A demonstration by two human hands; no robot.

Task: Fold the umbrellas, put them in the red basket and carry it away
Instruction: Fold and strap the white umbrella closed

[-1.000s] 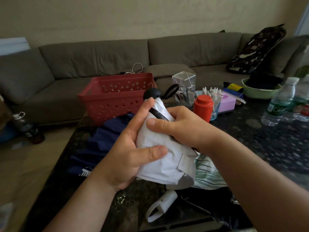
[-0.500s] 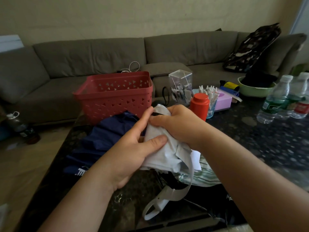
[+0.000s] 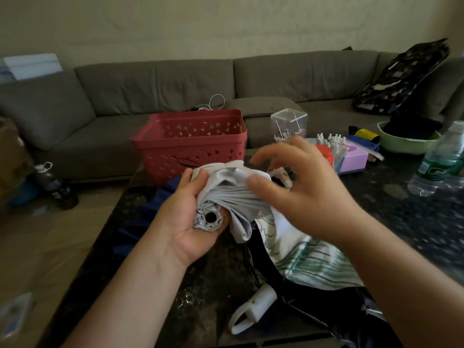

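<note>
I hold the white umbrella [image 3: 226,194] in my left hand [image 3: 190,217], fingers curled round the bunched cloth, its dark round end facing me above the near middle of the table [image 3: 401,222]. My right hand [image 3: 298,187] hovers over the cloth with fingers spread and loosely bent, the thumb touching the folds; it is blurred. A blue umbrella [image 3: 150,209] lies just left of my left hand, near the table's left edge. A striped umbrella [image 3: 308,257] lies spread to the right, its white handle [image 3: 253,307] close to the near edge. The red basket [image 3: 190,144] stands at the far edge, mouth open. Bottles [image 3: 442,159] crowd the far right; bare tabletop lies right of my right arm.
</note>
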